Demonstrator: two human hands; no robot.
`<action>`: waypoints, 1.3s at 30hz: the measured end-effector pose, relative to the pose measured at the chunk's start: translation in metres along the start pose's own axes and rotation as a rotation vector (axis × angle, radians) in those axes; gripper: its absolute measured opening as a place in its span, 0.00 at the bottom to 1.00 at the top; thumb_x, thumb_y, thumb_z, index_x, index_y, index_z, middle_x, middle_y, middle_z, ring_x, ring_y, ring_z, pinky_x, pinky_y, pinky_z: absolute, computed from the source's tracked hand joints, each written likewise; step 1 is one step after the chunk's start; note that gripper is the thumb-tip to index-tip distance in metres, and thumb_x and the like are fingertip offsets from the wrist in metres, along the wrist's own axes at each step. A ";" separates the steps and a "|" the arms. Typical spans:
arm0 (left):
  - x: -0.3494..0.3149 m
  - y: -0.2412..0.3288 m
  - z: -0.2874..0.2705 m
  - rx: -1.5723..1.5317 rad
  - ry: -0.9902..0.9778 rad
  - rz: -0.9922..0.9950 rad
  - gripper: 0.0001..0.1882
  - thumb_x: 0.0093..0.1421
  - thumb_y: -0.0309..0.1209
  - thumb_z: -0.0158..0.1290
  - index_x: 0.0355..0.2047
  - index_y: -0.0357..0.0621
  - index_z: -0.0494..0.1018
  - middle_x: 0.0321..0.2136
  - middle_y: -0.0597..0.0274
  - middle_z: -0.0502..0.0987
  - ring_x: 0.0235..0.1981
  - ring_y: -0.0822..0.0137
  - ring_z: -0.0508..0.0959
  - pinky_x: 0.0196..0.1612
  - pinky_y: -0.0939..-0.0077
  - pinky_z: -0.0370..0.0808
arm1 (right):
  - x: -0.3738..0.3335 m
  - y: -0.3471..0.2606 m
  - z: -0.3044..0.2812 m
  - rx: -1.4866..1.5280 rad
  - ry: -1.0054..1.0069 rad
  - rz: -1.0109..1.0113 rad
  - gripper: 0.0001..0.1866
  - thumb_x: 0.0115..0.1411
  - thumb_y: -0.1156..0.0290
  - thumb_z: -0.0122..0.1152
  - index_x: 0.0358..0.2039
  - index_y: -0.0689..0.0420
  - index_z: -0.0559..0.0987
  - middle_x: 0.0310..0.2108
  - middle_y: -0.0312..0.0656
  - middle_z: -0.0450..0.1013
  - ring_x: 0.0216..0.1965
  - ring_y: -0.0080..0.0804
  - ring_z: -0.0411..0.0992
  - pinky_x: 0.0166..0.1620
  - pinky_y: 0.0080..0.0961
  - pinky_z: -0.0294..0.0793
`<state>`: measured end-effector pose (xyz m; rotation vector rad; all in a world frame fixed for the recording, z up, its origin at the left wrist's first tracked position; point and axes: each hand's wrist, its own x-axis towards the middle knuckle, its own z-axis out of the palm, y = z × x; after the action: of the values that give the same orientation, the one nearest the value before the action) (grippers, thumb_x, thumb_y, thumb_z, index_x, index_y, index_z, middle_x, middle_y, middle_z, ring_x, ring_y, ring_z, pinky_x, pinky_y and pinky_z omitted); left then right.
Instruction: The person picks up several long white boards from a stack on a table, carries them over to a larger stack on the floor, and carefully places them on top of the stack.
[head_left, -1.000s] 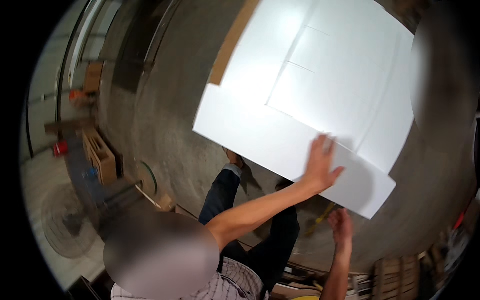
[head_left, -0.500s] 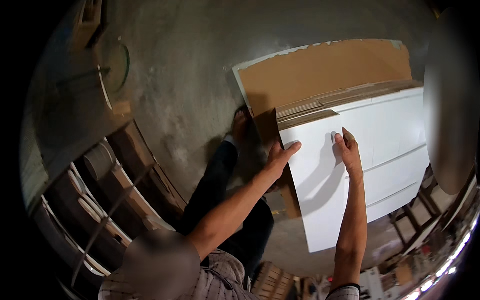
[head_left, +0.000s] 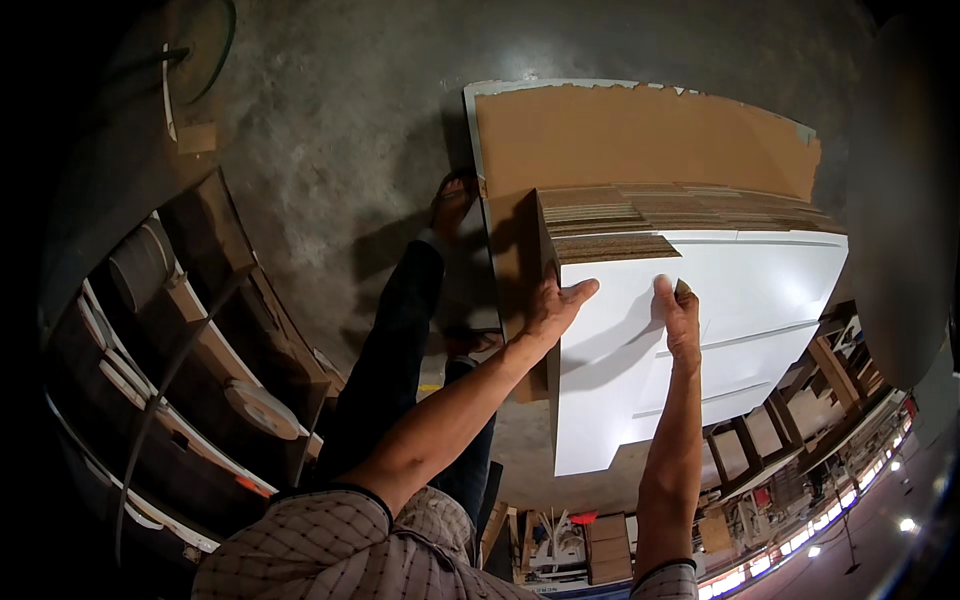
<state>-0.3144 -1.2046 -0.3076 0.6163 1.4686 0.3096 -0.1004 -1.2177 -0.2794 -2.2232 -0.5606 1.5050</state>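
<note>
A long white panel (head_left: 592, 400) lies at the left end on top of a stack of white boards (head_left: 765, 275) with brown, raw edges. It runs out past the stack's near side. My left hand (head_left: 556, 310) is closed on the panel's left edge, thumb lying over the white face and fingers hidden below. At the right edge, my right hand (head_left: 682, 318) pinches the panel with bent fingers. A small brownish patch shows by its fingertips, too small to make out. Both hands cast shadows across the white surface.
Beneath the stack lies a brown sheet (head_left: 640, 140) with a ragged, pale far edge. Shelving with curved white-edged parts (head_left: 190, 300) stands on the left, close to my legs. Wooden frames (head_left: 770, 430) stand to the near right. My feet are on the concrete floor (head_left: 330, 130).
My view has turned, so the shelving sits further left and more of the workshop shows at lower right. Both hands stay on the same white panel, the right one more tightly curled.
</note>
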 end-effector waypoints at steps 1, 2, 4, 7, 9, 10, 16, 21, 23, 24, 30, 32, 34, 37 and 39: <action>0.002 -0.003 0.000 -0.007 -0.014 -0.014 0.31 0.49 0.41 0.59 0.49 0.38 0.62 0.39 0.53 0.75 0.39 0.58 0.75 0.43 0.69 0.71 | 0.000 -0.001 -0.001 -0.012 -0.006 0.000 0.20 0.54 0.51 0.61 0.23 0.55 0.69 0.22 0.27 0.62 0.25 0.16 0.56 0.29 0.15 0.58; 0.002 -0.007 0.001 -0.013 -0.028 -0.028 0.31 0.49 0.40 0.59 0.49 0.38 0.63 0.39 0.53 0.75 0.39 0.58 0.75 0.43 0.69 0.71 | -0.001 -0.002 -0.002 -0.023 -0.012 0.000 0.20 0.54 0.51 0.61 0.23 0.55 0.69 0.22 0.27 0.62 0.25 0.16 0.56 0.29 0.15 0.58; 0.003 -0.011 0.003 -0.034 -0.019 -0.010 0.31 0.49 0.41 0.59 0.49 0.38 0.63 0.40 0.52 0.75 0.40 0.57 0.74 0.43 0.69 0.70 | 0.000 0.000 -0.003 -0.026 -0.012 0.003 0.19 0.54 0.52 0.61 0.23 0.55 0.69 0.22 0.27 0.62 0.25 0.16 0.56 0.29 0.15 0.58; 0.002 -0.012 0.005 -0.104 -0.016 0.046 0.31 0.49 0.42 0.58 0.49 0.38 0.64 0.41 0.51 0.74 0.42 0.57 0.74 0.44 0.69 0.70 | 0.001 0.005 -0.003 -0.016 0.003 0.013 0.19 0.54 0.52 0.61 0.23 0.55 0.69 0.22 0.26 0.62 0.25 0.16 0.55 0.29 0.15 0.59; 0.003 -0.014 0.006 -0.130 -0.034 0.065 0.31 0.49 0.43 0.58 0.49 0.38 0.64 0.42 0.51 0.74 0.43 0.57 0.73 0.45 0.70 0.69 | 0.002 0.008 -0.005 -0.027 0.005 0.026 0.19 0.54 0.52 0.61 0.24 0.56 0.70 0.23 0.26 0.62 0.25 0.16 0.55 0.29 0.15 0.59; 0.005 -0.016 0.004 -0.125 -0.050 0.061 0.32 0.49 0.43 0.59 0.49 0.37 0.64 0.42 0.51 0.74 0.43 0.57 0.73 0.46 0.70 0.69 | 0.002 0.009 -0.004 -0.021 0.015 0.010 0.20 0.53 0.52 0.61 0.24 0.56 0.69 0.23 0.26 0.62 0.25 0.16 0.55 0.30 0.15 0.59; 0.005 -0.004 -0.010 0.038 -0.133 0.049 0.39 0.48 0.46 0.58 0.54 0.34 0.58 0.47 0.45 0.69 0.48 0.54 0.69 0.51 0.68 0.65 | -0.005 0.013 0.008 -0.124 0.178 -0.106 0.34 0.54 0.50 0.60 0.45 0.71 0.70 0.23 0.29 0.60 0.26 0.18 0.54 0.30 0.16 0.58; 0.006 0.006 -0.035 0.336 -0.067 0.207 0.50 0.50 0.50 0.56 0.59 0.26 0.44 0.58 0.33 0.51 0.62 0.48 0.51 0.61 0.69 0.51 | -0.062 0.020 0.030 -0.053 0.501 -0.099 0.35 0.57 0.59 0.55 0.54 0.76 0.58 0.53 0.63 0.60 0.56 0.45 0.60 0.56 0.28 0.58; 0.010 0.014 -0.061 0.310 -0.172 0.146 0.44 0.52 0.49 0.55 0.58 0.30 0.50 0.55 0.38 0.58 0.58 0.52 0.59 0.57 0.69 0.58 | -0.096 0.034 0.042 -0.112 0.591 -0.115 0.33 0.58 0.62 0.54 0.54 0.75 0.59 0.54 0.62 0.60 0.56 0.46 0.59 0.57 0.29 0.58; 0.012 0.020 -0.079 0.290 -0.245 0.049 0.40 0.53 0.47 0.54 0.57 0.31 0.55 0.52 0.42 0.64 0.55 0.54 0.65 0.54 0.72 0.63 | -0.116 0.043 0.050 -0.192 0.641 -0.140 0.32 0.58 0.62 0.54 0.54 0.74 0.59 0.54 0.61 0.60 0.57 0.46 0.59 0.56 0.30 0.59; 0.016 0.044 -0.232 0.179 -0.229 -0.337 0.25 0.56 0.45 0.53 0.47 0.41 0.69 0.35 0.64 0.75 0.34 0.72 0.73 0.37 0.78 0.70 | -0.242 0.162 0.121 0.421 0.303 0.526 0.16 0.57 0.66 0.56 0.40 0.65 0.72 0.35 0.47 0.74 0.38 0.35 0.73 0.41 0.29 0.73; 0.011 0.035 -0.299 0.258 -0.004 -0.318 0.26 0.55 0.44 0.54 0.48 0.38 0.68 0.33 0.62 0.74 0.31 0.73 0.73 0.33 0.81 0.70 | -0.276 0.124 0.145 0.842 0.112 0.650 0.11 0.57 0.63 0.57 0.27 0.59 0.73 0.23 0.37 0.73 0.26 0.24 0.71 0.30 0.21 0.71; 0.004 0.033 -0.356 0.232 0.074 -0.325 0.22 0.56 0.41 0.53 0.45 0.37 0.69 0.27 0.63 0.72 0.24 0.74 0.70 0.24 0.82 0.68 | -0.303 0.104 0.163 0.775 -0.004 0.526 0.13 0.58 0.61 0.57 0.25 0.58 0.73 0.22 0.34 0.71 0.25 0.22 0.69 0.28 0.19 0.68; -0.016 0.071 -0.380 0.297 0.189 -0.356 0.12 0.59 0.39 0.50 0.32 0.41 0.71 0.21 0.67 0.72 0.17 0.75 0.68 0.17 0.81 0.65 | -0.304 0.111 0.197 0.759 -0.062 0.325 0.14 0.58 0.61 0.56 0.30 0.61 0.75 0.24 0.36 0.72 0.25 0.24 0.69 0.28 0.20 0.69; -0.030 0.074 -0.395 0.189 0.174 -0.280 0.12 0.59 0.38 0.49 0.30 0.42 0.71 0.21 0.66 0.72 0.18 0.75 0.70 0.17 0.81 0.66 | -0.303 0.080 0.202 0.760 -0.008 0.334 0.14 0.58 0.61 0.56 0.30 0.60 0.75 0.24 0.35 0.72 0.25 0.22 0.69 0.28 0.19 0.68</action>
<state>-0.6920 -1.0830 -0.2357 0.5341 1.7421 0.0050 -0.3835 -1.4264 -0.1563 -1.7423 0.3649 1.5308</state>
